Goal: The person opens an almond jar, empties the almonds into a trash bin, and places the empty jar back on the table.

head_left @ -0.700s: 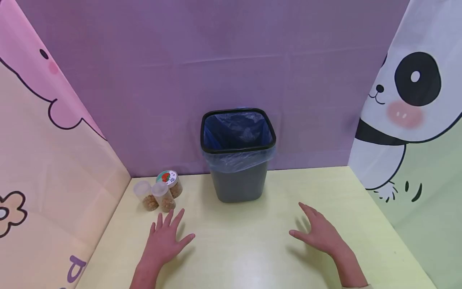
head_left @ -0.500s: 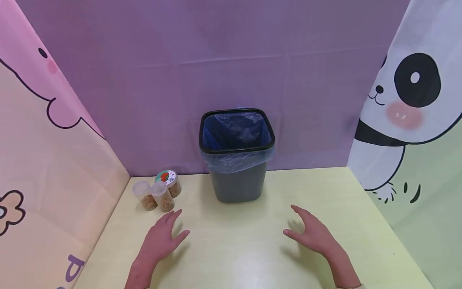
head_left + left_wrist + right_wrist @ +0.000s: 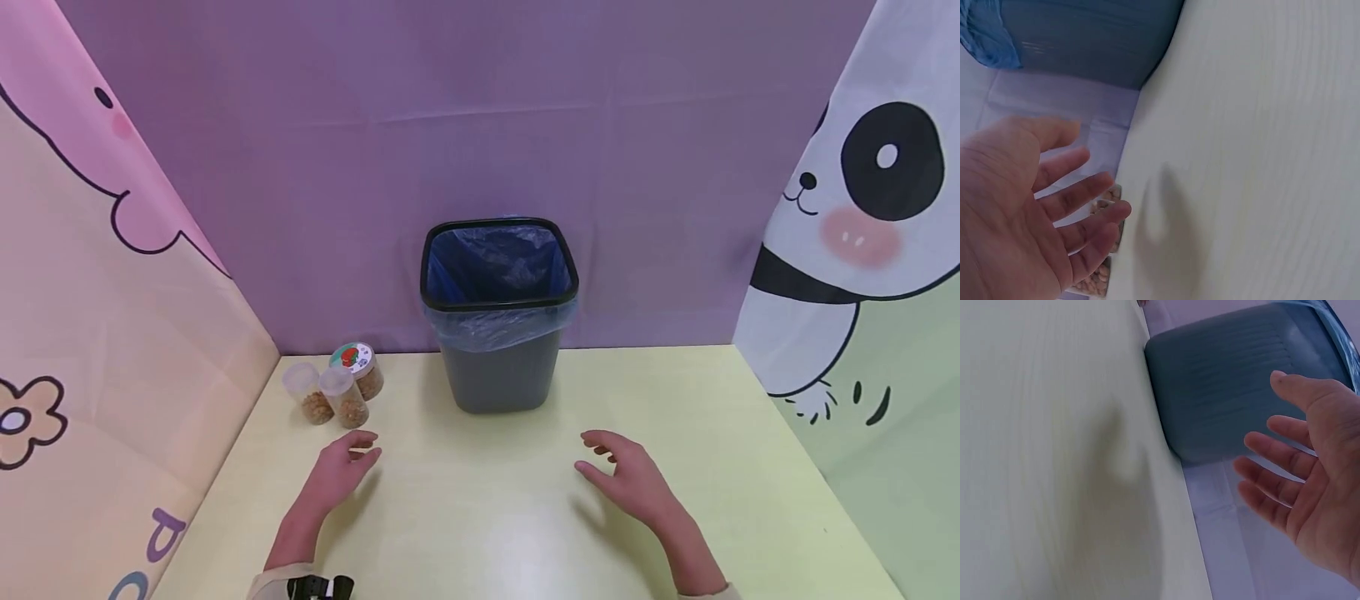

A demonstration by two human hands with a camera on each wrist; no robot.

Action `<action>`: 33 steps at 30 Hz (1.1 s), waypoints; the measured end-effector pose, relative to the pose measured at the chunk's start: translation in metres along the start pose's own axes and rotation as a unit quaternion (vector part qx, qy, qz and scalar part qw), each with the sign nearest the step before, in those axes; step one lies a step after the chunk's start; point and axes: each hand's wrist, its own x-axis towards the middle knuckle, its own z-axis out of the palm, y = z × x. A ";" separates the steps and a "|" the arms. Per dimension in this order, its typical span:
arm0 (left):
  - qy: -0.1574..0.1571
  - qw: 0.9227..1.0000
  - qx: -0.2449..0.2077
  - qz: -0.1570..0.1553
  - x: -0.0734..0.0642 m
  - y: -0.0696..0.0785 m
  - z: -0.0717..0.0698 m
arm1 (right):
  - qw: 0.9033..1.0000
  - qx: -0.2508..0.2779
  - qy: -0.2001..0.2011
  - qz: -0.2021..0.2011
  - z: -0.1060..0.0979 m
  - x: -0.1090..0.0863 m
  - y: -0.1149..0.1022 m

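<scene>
My left hand (image 3: 339,475) hovers over the left part of the table, fingers loosely bent and holding nothing. Just beyond its fingertips stand two slim clear jars (image 3: 352,408) with pale lids and brown bits inside, and a wider jar (image 3: 369,379) with a printed lid showing a red picture. Over the table's right part, my right hand (image 3: 633,479) hangs in the air, palm turned inward, thumb apart from the relaxed fingers. Both wrist views show bare palms. A grey trash bin (image 3: 501,375) with a black rim and blue liner bag stands upright at the back middle, apart from both hands.
The pale table (image 3: 480,500) runs back to a purple cloth wall (image 3: 495,125). A pink and cream printed cloth (image 3: 135,333) closes off the left side. On the right hangs a cloth with a panda print (image 3: 862,217).
Both hands have turned inward, and their spread fingers have drawn together and bent a little. My right hand has shifted left. The jars and bin stay on their spots.
</scene>
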 end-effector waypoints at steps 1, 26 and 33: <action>0.007 1.000 -0.006 -0.002 0.001 -0.001 0.000 | 1.000 0.004 -0.001 -0.002 0.002 0.001 -0.001; 0.174 0.965 0.007 -0.196 0.041 -0.010 -0.001 | 0.991 0.086 -0.100 -0.035 0.068 0.016 -0.043; 0.227 0.953 -0.038 -0.198 0.049 -0.014 0.009 | 0.990 0.081 -0.114 -0.029 0.075 0.014 -0.048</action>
